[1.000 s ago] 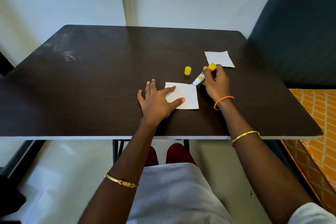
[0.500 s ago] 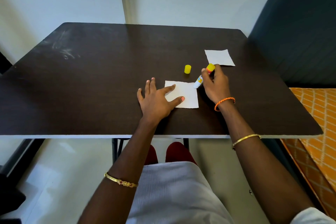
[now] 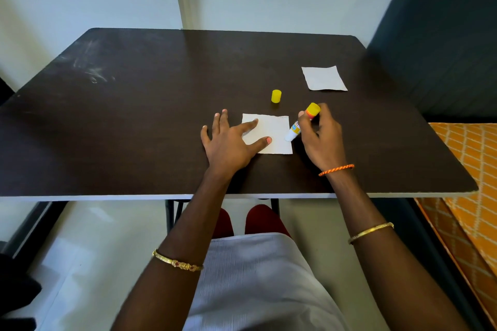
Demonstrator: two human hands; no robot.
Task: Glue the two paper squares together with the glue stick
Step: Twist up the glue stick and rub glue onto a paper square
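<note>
A white paper square (image 3: 274, 134) lies on the dark table (image 3: 134, 121) in front of me. My left hand (image 3: 228, 142) rests flat beside it, with forefinger and thumb pressing on its left part. My right hand (image 3: 321, 137) is shut on the glue stick (image 3: 301, 122), tilted with its white tip down on the square's right edge and its yellow end up. The second paper square (image 3: 324, 78) lies further back to the right, untouched. The yellow cap (image 3: 276, 96) stands alone behind the near square.
A dark upholstered chair (image 3: 443, 35) stands close at the table's right rear corner. An orange patterned cloth (image 3: 473, 183) lies low to the right of the table. White walls close off the far side.
My right hand has slid the glue stick's tip down along the right edge of the near square, toward me. My left hand has stayed on the paper.
</note>
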